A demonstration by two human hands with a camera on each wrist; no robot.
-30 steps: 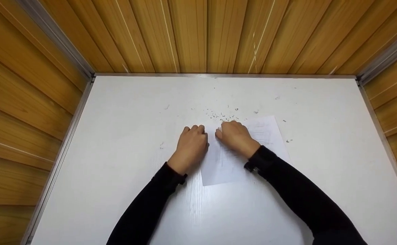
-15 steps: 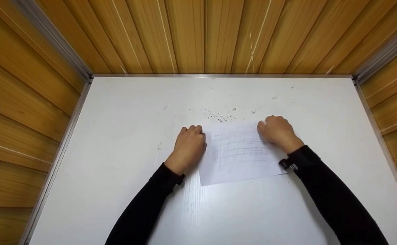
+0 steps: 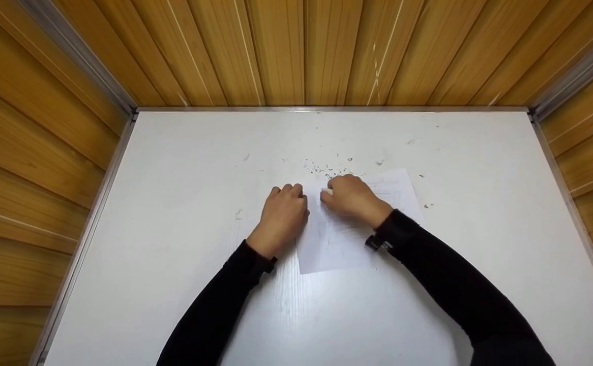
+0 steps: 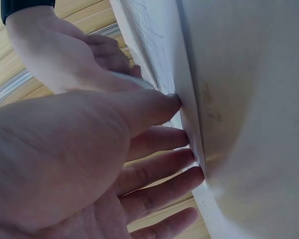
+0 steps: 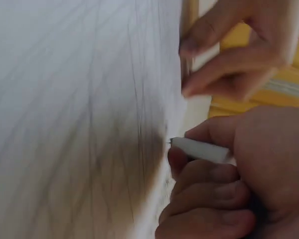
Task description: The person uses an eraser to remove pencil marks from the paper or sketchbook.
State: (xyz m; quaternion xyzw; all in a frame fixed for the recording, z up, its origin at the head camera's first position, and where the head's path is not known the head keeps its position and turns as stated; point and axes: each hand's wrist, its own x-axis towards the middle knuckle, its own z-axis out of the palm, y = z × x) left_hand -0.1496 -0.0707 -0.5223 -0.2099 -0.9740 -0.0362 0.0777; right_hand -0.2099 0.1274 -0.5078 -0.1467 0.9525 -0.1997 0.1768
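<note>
Inside the pinched right grip (image 3: 352, 198) lies a white stub (image 5: 203, 151); the left grip (image 3: 282, 211), fingers (image 4: 162, 194) straight, touches paper (image 3: 313, 256).

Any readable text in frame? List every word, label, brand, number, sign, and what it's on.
None readable.
Paper: grey strokes and faint lines; no word or number can be made out.
White piece in the right hand: no lettering legible on the part showing; blurred in the right wrist view.
Black device at the right wrist: pale detail, too small to read.
</note>
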